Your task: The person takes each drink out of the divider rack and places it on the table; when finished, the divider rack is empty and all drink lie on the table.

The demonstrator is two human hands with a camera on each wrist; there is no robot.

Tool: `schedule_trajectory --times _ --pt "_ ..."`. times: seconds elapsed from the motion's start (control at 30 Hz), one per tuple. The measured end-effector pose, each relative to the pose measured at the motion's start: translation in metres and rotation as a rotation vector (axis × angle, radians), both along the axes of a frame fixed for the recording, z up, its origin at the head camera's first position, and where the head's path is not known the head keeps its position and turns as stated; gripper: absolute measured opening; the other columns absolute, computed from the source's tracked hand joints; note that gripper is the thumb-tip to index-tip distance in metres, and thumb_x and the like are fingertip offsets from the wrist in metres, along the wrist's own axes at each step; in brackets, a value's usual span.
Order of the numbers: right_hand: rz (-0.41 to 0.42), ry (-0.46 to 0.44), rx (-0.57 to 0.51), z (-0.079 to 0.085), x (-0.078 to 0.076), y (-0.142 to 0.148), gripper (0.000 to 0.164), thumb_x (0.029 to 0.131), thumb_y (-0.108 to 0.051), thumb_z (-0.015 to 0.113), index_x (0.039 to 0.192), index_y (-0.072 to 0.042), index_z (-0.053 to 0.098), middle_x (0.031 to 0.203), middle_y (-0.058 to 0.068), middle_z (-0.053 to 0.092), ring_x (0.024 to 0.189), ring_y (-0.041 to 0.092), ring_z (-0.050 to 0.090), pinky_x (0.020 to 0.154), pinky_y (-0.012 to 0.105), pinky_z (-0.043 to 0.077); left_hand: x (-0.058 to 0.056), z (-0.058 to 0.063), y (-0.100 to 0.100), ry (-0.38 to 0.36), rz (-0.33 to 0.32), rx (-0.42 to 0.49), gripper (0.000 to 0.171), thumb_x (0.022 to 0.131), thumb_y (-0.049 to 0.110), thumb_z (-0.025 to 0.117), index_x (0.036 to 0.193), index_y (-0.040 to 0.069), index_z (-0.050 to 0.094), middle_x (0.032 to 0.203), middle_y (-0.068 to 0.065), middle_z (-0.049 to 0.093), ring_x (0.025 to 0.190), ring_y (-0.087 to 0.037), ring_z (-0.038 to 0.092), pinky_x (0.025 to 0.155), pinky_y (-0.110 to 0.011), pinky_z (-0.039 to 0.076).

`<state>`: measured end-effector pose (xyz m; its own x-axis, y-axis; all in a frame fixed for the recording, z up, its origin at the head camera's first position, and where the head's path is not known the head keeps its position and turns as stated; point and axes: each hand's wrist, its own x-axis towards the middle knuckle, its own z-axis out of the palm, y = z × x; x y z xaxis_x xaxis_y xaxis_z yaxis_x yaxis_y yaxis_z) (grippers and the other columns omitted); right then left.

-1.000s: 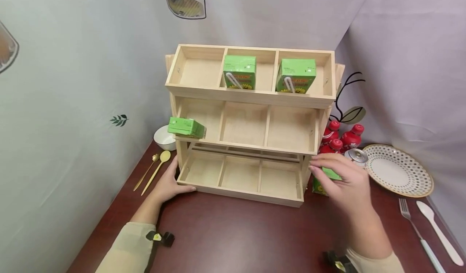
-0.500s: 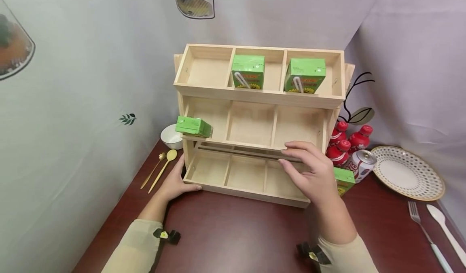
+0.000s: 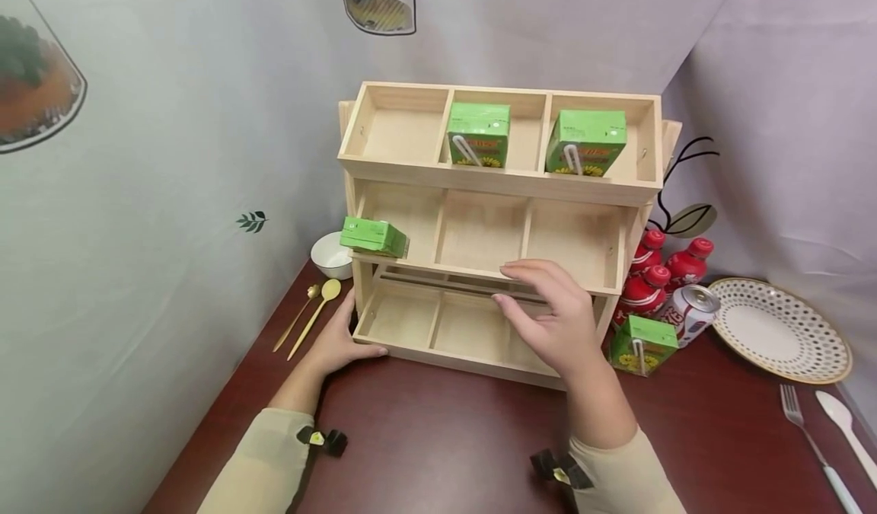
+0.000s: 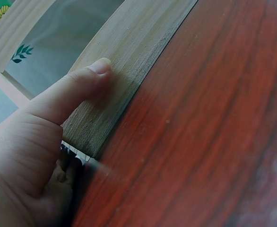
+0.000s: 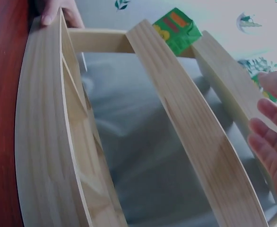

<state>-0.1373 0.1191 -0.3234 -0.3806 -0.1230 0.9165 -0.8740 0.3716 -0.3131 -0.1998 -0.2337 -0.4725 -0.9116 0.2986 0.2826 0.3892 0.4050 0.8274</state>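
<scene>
A three-tier wooden shelf rack (image 3: pixel 397 165) stands on the table, each tier split into three compartments. My left hand (image 3: pixel 337 340) holds its lower left corner; the thumb (image 4: pixel 82 85) presses the bottom tier's front board and the fingers go round the side. My right hand (image 3: pixel 551 316) hovers before the lower right part, fingers loosely bent, holding nothing. Green juice boxes stand on the top tier, one in the middle compartment (image 3: pixel 479 135) and one in the right (image 3: pixel 585 142). Another juice box (image 3: pixel 373 237) sits tilted at the middle tier's left end.
Right of the rack are a juice box (image 3: pixel 644 345), a soda can (image 3: pixel 692 312), red bottles (image 3: pixel 644 293), a dotted plate (image 3: pixel 774 331), a fork (image 3: pixel 808 438) and a white spoon (image 3: pixel 846 430). On the left are a white bowl (image 3: pixel 332 255) and two gold utensils (image 3: pixel 315 320).
My right hand has moved left from beside the juice box at the right to in front of the rack, uncovering that box and the can. My left hand stays on the corner.
</scene>
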Motion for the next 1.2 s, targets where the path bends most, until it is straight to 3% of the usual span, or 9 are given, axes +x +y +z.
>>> schedule_trajectory --times 0.2,0.43,0.6,0.73,0.83,0.97,1.1,1.2 --pt "-0.003 0.024 0.017 -0.009 -0.005 -0.019 0.031 0.071 -0.003 0.08 0.1 0.002 0.071 0.099 0.017 0.069 0.095 0.035 0.062 0.091 0.038 0.047 0.003 0.0 0.0 -0.004 0.011 0.002 0.131 0.055 0.021 0.097 0.156 0.019 0.013 0.154 -0.009 0.028 0.137 -0.022 0.03 0.108 -0.051 0.023" --pt "0.014 0.007 -0.002 0.002 -0.002 -0.034 0.034 0.067 0.004 0.079 0.099 0.006 0.07 0.098 0.021 0.067 0.095 0.04 0.061 0.089 0.046 0.046 0.005 -0.001 -0.001 0.009 0.006 0.008 0.131 0.055 0.02 0.097 0.156 0.019 0.013 0.154 -0.01 0.029 0.137 -0.025 0.029 0.108 -0.053 0.021" --pt "0.028 0.005 -0.011 0.002 -0.007 -0.041 0.036 0.066 0.005 0.079 0.1 0.007 0.069 0.099 0.022 0.067 0.094 0.041 0.061 0.089 0.045 0.046 0.006 -0.001 -0.002 0.004 0.018 0.001 0.132 0.054 0.021 0.097 0.156 0.019 0.013 0.154 -0.009 0.029 0.137 -0.025 0.03 0.107 -0.053 0.023" --pt "0.035 -0.006 -0.004 -0.009 -0.019 -0.044 0.036 0.07 -0.001 0.08 0.104 0.003 0.07 0.104 0.018 0.067 0.099 0.035 0.061 0.092 0.039 0.045 0.005 -0.001 -0.001 0.004 0.005 0.005 0.131 0.056 0.02 0.096 0.156 0.017 0.013 0.154 -0.01 0.028 0.137 -0.026 0.031 0.107 -0.054 0.023" --pt "0.008 -0.023 0.031 -0.02 -0.028 -0.046 0.035 0.074 -0.007 0.08 0.108 -0.002 0.07 0.109 0.014 0.066 0.105 0.031 0.059 0.096 0.036 0.043 0.002 -0.003 0.0 0.014 -0.009 0.016 0.131 0.056 0.02 0.096 0.156 0.017 0.013 0.154 -0.01 0.029 0.136 -0.027 0.031 0.107 -0.056 0.023" --pt "-0.032 -0.032 0.094 -0.03 -0.036 -0.052 0.035 0.079 -0.014 0.077 0.112 -0.006 0.07 0.115 0.011 0.064 0.111 0.028 0.057 0.099 0.035 0.041 -0.008 -0.014 -0.002 0.027 -0.001 0.019 0.132 0.053 0.023 0.097 0.156 0.026 0.014 0.153 -0.005 0.032 0.135 -0.024 0.032 0.107 -0.052 0.023" --pt "-0.037 -0.032 0.11 -0.031 -0.04 -0.06 0.035 0.081 -0.017 0.075 0.114 -0.006 0.069 0.117 0.011 0.063 0.112 0.026 0.056 0.099 0.034 0.041 -0.017 -0.023 -0.006 0.022 0.011 0.005 0.133 0.051 0.028 0.098 0.154 0.036 0.014 0.152 0.003 0.031 0.135 -0.018 0.032 0.108 -0.047 0.024" --pt "-0.037 -0.029 0.071 -0.028 -0.043 -0.066 0.035 0.081 -0.016 0.075 0.114 -0.005 0.069 0.117 0.013 0.063 0.112 0.026 0.057 0.099 0.034 0.041 -0.018 -0.026 -0.007 0.022 0.01 0.003 0.134 0.051 0.031 0.098 0.154 0.037 0.013 0.153 0.005 0.03 0.136 -0.018 0.032 0.108 -0.047 0.024"
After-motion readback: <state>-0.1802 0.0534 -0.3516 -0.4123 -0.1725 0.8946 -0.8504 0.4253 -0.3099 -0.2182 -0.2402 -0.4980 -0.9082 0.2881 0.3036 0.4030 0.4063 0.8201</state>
